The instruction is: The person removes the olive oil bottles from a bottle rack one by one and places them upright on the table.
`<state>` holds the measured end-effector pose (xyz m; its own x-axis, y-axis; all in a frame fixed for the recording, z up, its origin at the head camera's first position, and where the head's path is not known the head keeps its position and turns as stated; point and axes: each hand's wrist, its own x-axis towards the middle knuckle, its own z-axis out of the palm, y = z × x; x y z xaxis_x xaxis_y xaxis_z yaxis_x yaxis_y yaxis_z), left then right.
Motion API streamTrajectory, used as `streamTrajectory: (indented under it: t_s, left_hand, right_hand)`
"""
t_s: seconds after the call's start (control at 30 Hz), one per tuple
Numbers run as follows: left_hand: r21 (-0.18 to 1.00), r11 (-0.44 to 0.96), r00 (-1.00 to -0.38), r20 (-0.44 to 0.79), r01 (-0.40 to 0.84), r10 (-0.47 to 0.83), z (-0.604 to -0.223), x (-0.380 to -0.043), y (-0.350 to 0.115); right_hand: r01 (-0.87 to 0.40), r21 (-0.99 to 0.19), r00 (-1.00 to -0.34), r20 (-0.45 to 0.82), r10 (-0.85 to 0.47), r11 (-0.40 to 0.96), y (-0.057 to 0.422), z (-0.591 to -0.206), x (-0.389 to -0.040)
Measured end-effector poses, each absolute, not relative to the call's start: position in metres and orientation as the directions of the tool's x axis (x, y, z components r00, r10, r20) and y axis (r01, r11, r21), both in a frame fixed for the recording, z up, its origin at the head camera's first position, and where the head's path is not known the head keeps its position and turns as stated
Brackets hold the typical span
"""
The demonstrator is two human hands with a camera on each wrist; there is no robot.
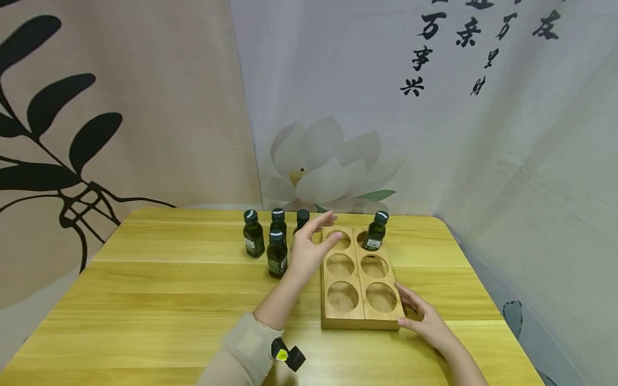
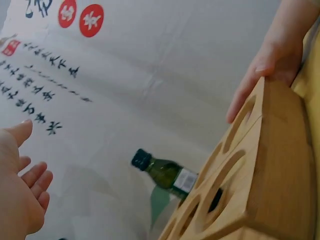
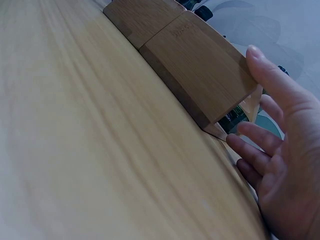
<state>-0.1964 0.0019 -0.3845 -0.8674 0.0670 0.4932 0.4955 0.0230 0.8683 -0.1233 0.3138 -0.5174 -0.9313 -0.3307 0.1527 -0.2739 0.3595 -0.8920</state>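
A wooden rack (image 1: 341,321) with round holes in two rows stands on the table. One small dark green bottle (image 1: 374,233) with a black cap sits in its far right hole, leaning slightly. My left hand (image 1: 306,249) hovers over the rack's far left part, thumb and fingers apart, nothing between them. At the rack's near right corner, my right hand (image 1: 427,321) rests with the thumb at the corner and the fingers loosely along the side. In the right wrist view, the thumb touches the rack's edge (image 3: 200,70) and the other fingers are relaxed.
Several similar bottles (image 1: 253,236) stand on the table left of the rack; my left hand partly hides one bottle (image 1: 302,217). The wooden table (image 1: 159,284) ends at a printed cloth backdrop (image 1: 338,80). A black device (image 1: 288,354) is on my left sleeve.
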Motion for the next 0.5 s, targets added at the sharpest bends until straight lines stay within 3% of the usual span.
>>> streamTrajectory:
  t_s: [0.23, 0.5]
  left_hand:
    - [0.897, 0.001, -0.887, 0.436, 0.441, 0.154, -0.392, -0.205, 0.024]
    - [0.879, 0.11, -0.874, 0.434, 0.464, 0.217, -0.393, -0.221, 0.044]
  right_hand:
    - [-0.272, -0.894, -0.932, 0.152, -0.33, 0.355, 0.314, -0.517, -0.122]
    - [-0.282, -0.887, -0.93, 0.158, -0.333, 0.365, 0.312, -0.514, -0.122]
